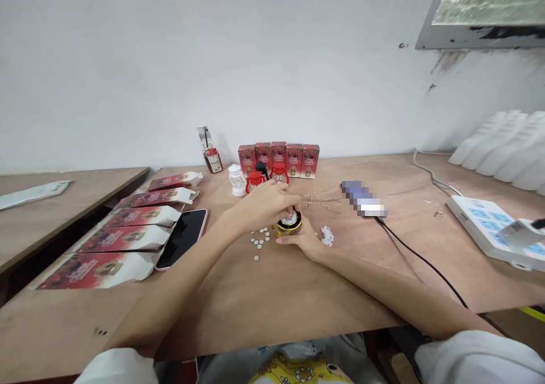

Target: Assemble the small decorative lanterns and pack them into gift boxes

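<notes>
A small gold and black lantern (294,223) is tipped so that its round base faces up, a white disc in the middle. My right hand (304,240) wraps round its side, thumb in front, close above the table. From above, my left hand (275,201) bends its closed fingertips down onto the base; what they pinch, if anything, is hidden. Several small silvery-white discs (259,240) lie left of the lantern. White plastic tabs (327,236) are heaped to its right. Bent wire handles (326,201) are scattered behind. A white lantern (237,181) and red lanterns (280,172) stand beyond my left hand.
Red printed boxes (279,152) stand near the wall, with a bottle (214,160) to their left. Flattened open cartons (123,237) lie beside a phone (183,237). At right are a cabled phone (363,199), a power strip (489,225) and white plastic pieces (502,146).
</notes>
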`<state>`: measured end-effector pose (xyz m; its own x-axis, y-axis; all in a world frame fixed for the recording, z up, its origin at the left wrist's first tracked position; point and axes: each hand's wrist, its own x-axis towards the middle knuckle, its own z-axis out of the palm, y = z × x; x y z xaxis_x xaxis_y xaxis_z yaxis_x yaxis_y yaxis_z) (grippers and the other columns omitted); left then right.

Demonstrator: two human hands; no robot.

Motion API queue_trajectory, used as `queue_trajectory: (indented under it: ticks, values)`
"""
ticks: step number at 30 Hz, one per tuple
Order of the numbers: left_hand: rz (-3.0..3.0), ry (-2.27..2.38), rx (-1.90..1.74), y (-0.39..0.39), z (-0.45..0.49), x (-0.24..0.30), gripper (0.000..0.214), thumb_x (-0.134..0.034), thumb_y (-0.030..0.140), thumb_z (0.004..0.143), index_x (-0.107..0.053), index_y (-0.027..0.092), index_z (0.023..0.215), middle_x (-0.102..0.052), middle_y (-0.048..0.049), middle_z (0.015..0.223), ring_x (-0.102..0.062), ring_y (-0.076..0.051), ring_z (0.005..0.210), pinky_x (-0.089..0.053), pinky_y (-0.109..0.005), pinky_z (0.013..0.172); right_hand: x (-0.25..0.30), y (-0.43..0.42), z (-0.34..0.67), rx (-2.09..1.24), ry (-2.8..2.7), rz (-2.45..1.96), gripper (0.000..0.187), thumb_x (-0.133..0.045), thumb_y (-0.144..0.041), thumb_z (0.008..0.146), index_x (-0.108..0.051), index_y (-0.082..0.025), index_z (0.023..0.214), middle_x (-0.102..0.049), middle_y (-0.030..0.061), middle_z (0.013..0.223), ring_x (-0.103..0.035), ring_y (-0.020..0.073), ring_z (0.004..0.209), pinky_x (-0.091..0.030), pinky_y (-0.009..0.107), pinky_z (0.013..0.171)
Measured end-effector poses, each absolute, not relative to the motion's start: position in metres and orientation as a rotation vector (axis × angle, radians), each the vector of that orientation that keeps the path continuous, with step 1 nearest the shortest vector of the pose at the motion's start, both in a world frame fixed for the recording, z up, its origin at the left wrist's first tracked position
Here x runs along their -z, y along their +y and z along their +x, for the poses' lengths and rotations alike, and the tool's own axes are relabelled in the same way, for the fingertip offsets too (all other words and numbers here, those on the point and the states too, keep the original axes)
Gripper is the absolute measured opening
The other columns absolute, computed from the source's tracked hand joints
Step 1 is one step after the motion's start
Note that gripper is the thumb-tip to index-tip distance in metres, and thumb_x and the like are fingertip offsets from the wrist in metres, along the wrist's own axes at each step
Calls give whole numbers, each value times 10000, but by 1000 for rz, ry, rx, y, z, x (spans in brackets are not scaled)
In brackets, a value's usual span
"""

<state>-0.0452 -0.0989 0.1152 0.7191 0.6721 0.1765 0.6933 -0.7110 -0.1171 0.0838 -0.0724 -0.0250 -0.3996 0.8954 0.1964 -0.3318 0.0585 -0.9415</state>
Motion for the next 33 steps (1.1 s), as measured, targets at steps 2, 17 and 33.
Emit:
queue_trajectory:
  ticks: [2, 17, 33]
  values:
    - [-2726, -1109, 170, -101, -44, -117, 115, -563, 111, 820, -639, 179, 872, -645, -31, 839, -557, -176, 831, -347, -269, 700, 26, -72, 84, -1546, -1339, -631, 718, -844, -157, 361, -555, -211, 1017, -629, -17, 967, -582, 183, 941, -463, 332, 875]
    - [-2776, -1230, 448, -109, -61, -136, 160, -474, 239, 898, -623, 188, 930, -659, -22, 883, -580, -148, 790, -381, -241, 678, 27, -74, 86, -1453, -1426, -613, 660, -851, -177, 396, -582, -216, 997, -654, -3, 970, -608, 198, 951, -468, 369, 913]
    - [-2636, -1689, -622, -43, -76, -59, 219, -696, 169, 599, -727, 143, 815, -717, -125, 813, -653, -243, 710, -452, -276, 568, 27, -73, 87, -1413, -1426, -629, 642, -846, -175, 398, -590, -219, 986, -668, -5, 987, -608, 214, 1010, -458, 375, 945]
